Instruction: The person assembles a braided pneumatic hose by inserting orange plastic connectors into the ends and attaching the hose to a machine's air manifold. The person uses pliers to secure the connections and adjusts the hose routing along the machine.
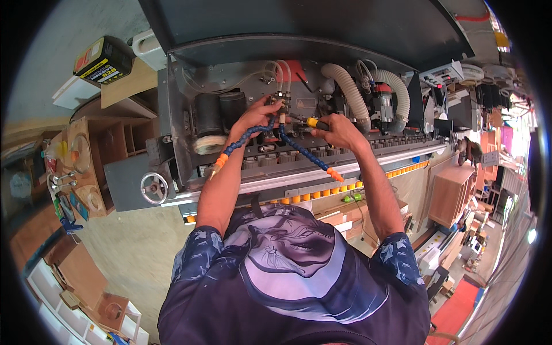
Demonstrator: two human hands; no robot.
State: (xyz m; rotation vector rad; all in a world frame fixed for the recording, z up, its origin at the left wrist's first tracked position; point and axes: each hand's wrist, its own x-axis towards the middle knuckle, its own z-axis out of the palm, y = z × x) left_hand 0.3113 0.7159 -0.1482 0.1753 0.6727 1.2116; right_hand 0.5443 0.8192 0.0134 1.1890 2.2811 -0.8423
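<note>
Two blue segmented hoses [303,151] with orange nozzles hang below metal fittings [287,104], which sit at the left grip's [257,116] fingertips; I cannot tell whether it pinches them. The right grip [341,132] is wrapped around a black-and-yellow handled tool [312,122], reaching leftward from it toward the fittings.

Yellow lettering and numbers on 1 black box [102,62], triangle-sign label [305,103] on dark machine panel [241,76]
</note>
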